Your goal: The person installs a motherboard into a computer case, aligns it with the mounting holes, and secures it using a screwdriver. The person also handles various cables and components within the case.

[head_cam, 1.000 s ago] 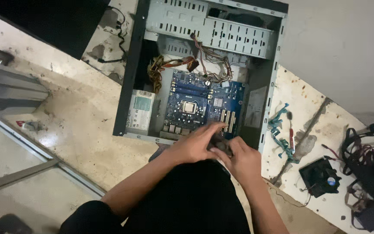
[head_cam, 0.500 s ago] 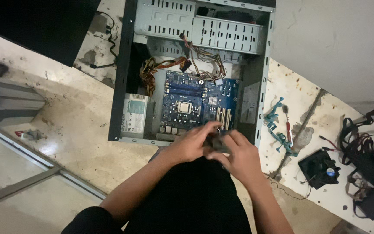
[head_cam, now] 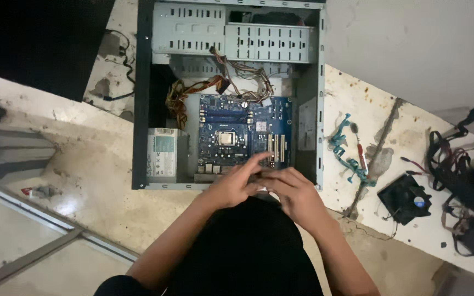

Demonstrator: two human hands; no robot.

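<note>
An open computer case (head_cam: 141, 109) lies flat on the floor with a blue motherboard (head_cam: 237, 131) inside. My left hand (head_cam: 234, 186) and my right hand (head_cam: 297, 197) meet at the case's near edge, just below the board's yellow slots (head_cam: 276, 149). The right hand's fingers curl around a small part (head_cam: 261, 189) of which only a pale edge shows. The left hand's fingers stretch over it toward the slots; its grip is hidden. My dark-clothed lap fills the bottom centre.
A power supply (head_cam: 162, 151) and a bundle of wires (head_cam: 237, 77) sit in the case, under the metal drive bays (head_cam: 231, 35). To the right lie teal cables (head_cam: 346, 151), a black fan (head_cam: 404, 198) and dark cables (head_cam: 462, 175). A metal frame (head_cam: 6, 148) is at the left.
The view has shifted so the case sits further left and lower. Both hands stay joined at the case's near edge, and the left fingers now reach further toward the slots.
</note>
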